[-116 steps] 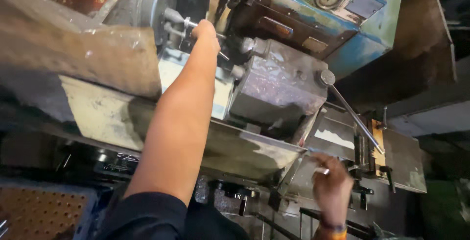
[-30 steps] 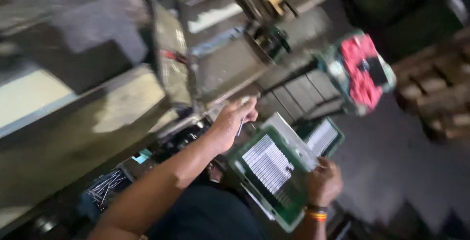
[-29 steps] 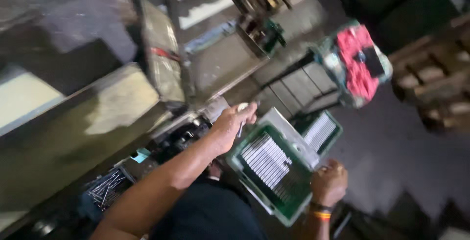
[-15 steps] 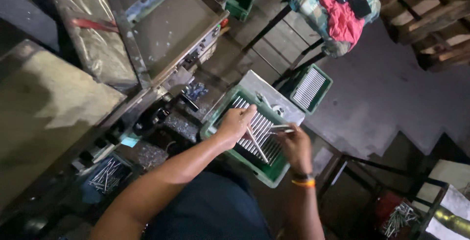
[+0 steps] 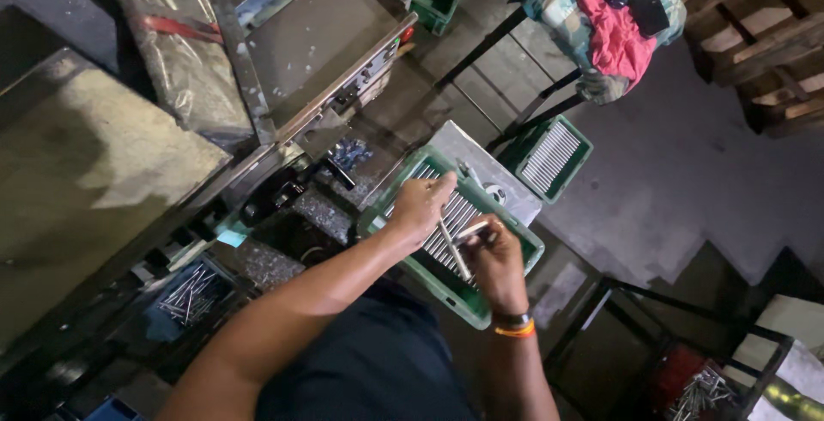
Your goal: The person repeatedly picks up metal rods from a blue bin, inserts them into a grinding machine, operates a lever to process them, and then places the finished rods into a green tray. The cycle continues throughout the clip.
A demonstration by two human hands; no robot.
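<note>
A green tray holds a row of thin metal rods laid side by side. My left hand reaches over the tray and pinches one metal rod at its upper end. My right hand rests over the tray's near side and grips another rod, the first rod's lower end lying beside its fingers. An orange band is on my right wrist.
A second green tray of rods sits farther right. A machine's metal pan stands at upper left. Loose rods fill a bin at lower left and another at lower right. A stool carries red cloth.
My view swung from the machine down to the green tray. Both hands came together over the tray and took hold of rods; my right hand moved in from the lower right.
</note>
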